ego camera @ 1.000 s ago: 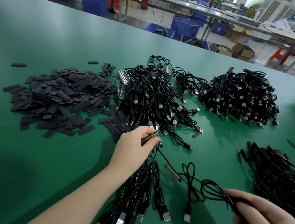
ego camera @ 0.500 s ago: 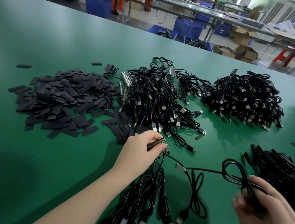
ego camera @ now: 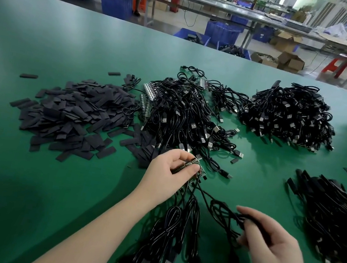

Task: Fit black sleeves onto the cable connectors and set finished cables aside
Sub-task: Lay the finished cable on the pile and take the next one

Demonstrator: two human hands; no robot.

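My left hand [ego camera: 168,171] pinches a strip of connectors [ego camera: 187,165] between thumb and fingers, its cables [ego camera: 177,225] fanning toward me on the table [ego camera: 48,191]. My right hand [ego camera: 272,245] has fingers curled round one coiled cable [ego camera: 223,212] from that bundle. Sleeves [ego camera: 74,113] are piled well left, untouched. Looks like I'm separating one cable, not sleeving yet. Next: free it from the tangle without dragging the rest, then reach left for a sleeve. Done pile is probably the heap [ego camera: 333,223] on the right.
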